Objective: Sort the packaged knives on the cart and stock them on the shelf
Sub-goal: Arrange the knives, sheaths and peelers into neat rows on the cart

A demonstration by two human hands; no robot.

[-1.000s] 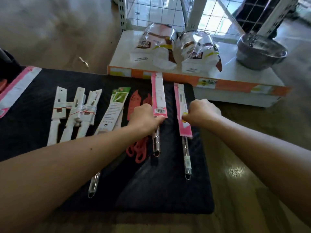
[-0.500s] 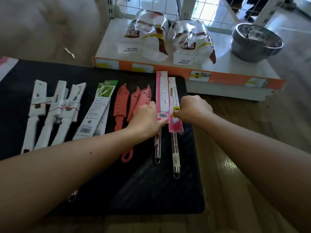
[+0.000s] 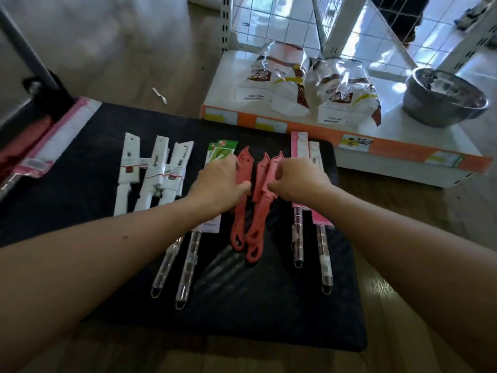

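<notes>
Reaching over the black padded cart top [image 3: 269, 313], both hands meet at the red knives in the middle of the frame. The left hand [image 3: 217, 184] has its fingers bent over the far edge of a single red plastic knife with a looped handle [image 3: 238, 227] and its thumb against the near edge, so it grips that knife. The right hand [image 3: 298, 181], just to the right, pinches a pair of red plastic knives [image 3: 262, 211] between curled fingers and thumb; these two overlap, their handles pointing to the lower edge of the frame. All three red knives lie on the cart top.

Left of centre lie three white-sleeved knives [image 3: 150, 170] side by side. Partly under the left wrist sit two green-and-white carded knives [image 3: 223, 150], their clear handles sticking out toward the bottom of the frame. Right of the right hand lie two pink-carded knives [image 3: 299, 142] with clear handles, close together. A pink-and-white flat package [image 3: 53, 141] rests at the cart's upper left edge.

Beyond the cart, in the upper right, a low white shelf board with an orange front strip [image 3: 398, 144] carries two shiny white-and-brown bags [image 3: 279, 84] and a steel bowl [image 3: 443, 98]. A small white scrap [image 3: 159, 95] lies on the wooden floor.
</notes>
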